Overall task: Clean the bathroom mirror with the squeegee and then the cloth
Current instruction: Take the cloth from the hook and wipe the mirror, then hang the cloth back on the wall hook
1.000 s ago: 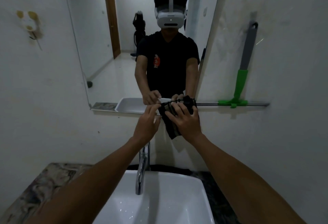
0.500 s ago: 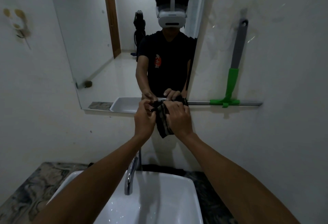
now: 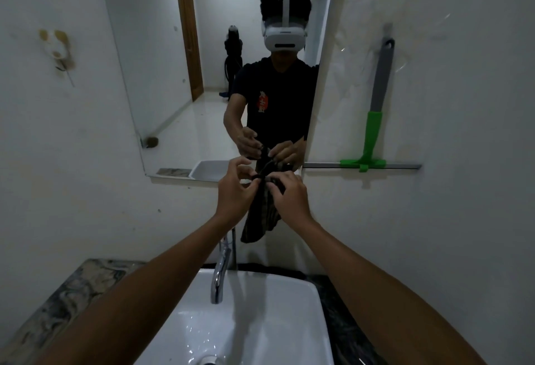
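A dark cloth [image 3: 260, 214] hangs bunched in front of the mirror's lower edge. My left hand [image 3: 234, 191] pinches its top from the left and my right hand [image 3: 289, 195] grips it from the right, both just below the mirror [image 3: 179, 75]. The squeegee [image 3: 373, 121], grey handle with a green neck and a long grey blade, hangs on the white wall to the right of the mirror, well clear of both hands.
A chrome tap [image 3: 220, 272] and a white basin [image 3: 260, 321] sit directly under my arms on a marbled counter [image 3: 72, 295]. A broken hook mark [image 3: 58, 49] is on the left wall. A person wearing a headset is reflected in the mirror.
Both hands have drawn slightly away from the mirror and closer together on the cloth, which now hangs lower and longer. The view has shifted a little.
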